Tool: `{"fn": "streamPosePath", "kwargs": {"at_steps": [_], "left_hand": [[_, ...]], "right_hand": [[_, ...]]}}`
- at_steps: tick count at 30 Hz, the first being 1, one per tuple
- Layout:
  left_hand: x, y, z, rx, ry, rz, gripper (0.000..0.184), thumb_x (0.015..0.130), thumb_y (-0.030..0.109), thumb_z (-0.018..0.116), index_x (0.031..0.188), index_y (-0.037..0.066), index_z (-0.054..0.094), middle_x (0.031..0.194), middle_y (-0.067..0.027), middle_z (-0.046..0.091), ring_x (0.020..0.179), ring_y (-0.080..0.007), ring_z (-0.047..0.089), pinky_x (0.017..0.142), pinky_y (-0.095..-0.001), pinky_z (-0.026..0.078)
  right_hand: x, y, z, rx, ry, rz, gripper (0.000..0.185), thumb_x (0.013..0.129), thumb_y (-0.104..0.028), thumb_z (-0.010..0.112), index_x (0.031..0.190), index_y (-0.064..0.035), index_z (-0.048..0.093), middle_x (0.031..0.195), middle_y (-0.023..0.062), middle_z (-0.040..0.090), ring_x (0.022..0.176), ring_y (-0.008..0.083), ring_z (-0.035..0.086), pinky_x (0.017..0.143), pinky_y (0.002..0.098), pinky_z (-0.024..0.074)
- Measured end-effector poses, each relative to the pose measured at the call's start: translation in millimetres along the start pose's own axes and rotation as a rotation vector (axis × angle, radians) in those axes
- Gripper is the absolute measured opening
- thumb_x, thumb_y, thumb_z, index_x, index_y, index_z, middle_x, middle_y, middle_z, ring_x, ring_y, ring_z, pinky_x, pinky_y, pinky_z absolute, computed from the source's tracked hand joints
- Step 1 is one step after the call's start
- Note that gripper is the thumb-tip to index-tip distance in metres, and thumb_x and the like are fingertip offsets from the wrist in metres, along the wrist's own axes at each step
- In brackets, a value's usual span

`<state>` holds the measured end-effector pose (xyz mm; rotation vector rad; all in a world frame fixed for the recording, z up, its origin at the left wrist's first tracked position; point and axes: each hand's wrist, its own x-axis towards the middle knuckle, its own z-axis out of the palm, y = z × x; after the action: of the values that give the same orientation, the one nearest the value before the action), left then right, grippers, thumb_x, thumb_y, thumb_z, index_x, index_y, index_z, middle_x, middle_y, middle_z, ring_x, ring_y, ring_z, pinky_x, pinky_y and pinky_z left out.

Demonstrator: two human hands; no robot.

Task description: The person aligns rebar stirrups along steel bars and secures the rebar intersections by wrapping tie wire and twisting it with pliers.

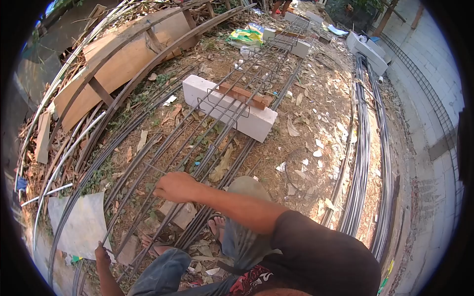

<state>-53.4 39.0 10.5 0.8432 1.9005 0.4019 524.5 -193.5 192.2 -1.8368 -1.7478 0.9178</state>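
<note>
My right hand (175,187) is closed in a fist over the long steel bars of a rebar cage (197,130). A thin metal piece (155,168), which looks like one side of a stirrup, runs up to its knuckles; what sits inside the fist is hidden. At the lower left, my left hand (102,253) is wrapped round the near end of a steel bar (116,217). Farther out, the cage with its bent stirrups rests across a white block (229,108), beside a reddish-brown brick piece (242,94).
Bundles of steel bars (363,148) lie along the right, by a grey block wall (434,84). Curved wooden frames and plywood (118,59) lean at the left. A pale sheet (81,224) lies near my left hand. Another person's legs (281,7) show at the far end.
</note>
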Motion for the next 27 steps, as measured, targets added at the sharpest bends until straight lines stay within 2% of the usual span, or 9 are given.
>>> {"fn": "streamPosePath", "kwargs": {"at_steps": [18, 24, 27], "left_hand": [[7.0, -5.3, -4.2, -0.006, -0.033, 0.050, 0.055, 0.101, 0.061, 0.054, 0.071, 0.015, 0.048, 0.050, 0.0050, 0.027, 0.035, -0.0129, 0.026, 0.033, -0.0308, 0.020], [2.3, -4.0, -4.2, -0.014, -0.040, 0.008, 0.054, 0.101, 0.061, 0.053, 0.071, 0.017, 0.046, 0.050, 0.0056, 0.028, 0.036, -0.0120, 0.026, 0.034, -0.0296, 0.020], [-0.2, -2.6, -0.6, -0.116, -0.041, -0.056, 0.050, 0.101, 0.058, 0.052, 0.071, 0.018, 0.045, 0.051, 0.0061, 0.028, 0.037, -0.0113, 0.026, 0.034, -0.0288, 0.020]], "right_hand": [[-2.1, 0.7, 2.2, -0.035, 0.047, -0.045, 0.039, 0.101, -0.037, 0.058, 0.096, -0.0035, 0.076, 0.088, 0.0190, 0.073, 0.089, 0.0415, 0.070, 0.080, 0.0549, 0.0539], [0.0, 3.0, 5.5, -0.041, 0.042, -0.037, 0.039, 0.101, -0.037, 0.058, 0.097, -0.0036, 0.076, 0.087, 0.0178, 0.073, 0.086, 0.0405, 0.070, 0.080, 0.0542, 0.0545], [1.4, 4.4, 5.8, -0.023, 0.013, -0.023, 0.038, 0.101, -0.036, 0.058, 0.098, -0.0038, 0.077, 0.086, 0.0171, 0.073, 0.085, 0.0395, 0.070, 0.079, 0.0540, 0.0546]]}}
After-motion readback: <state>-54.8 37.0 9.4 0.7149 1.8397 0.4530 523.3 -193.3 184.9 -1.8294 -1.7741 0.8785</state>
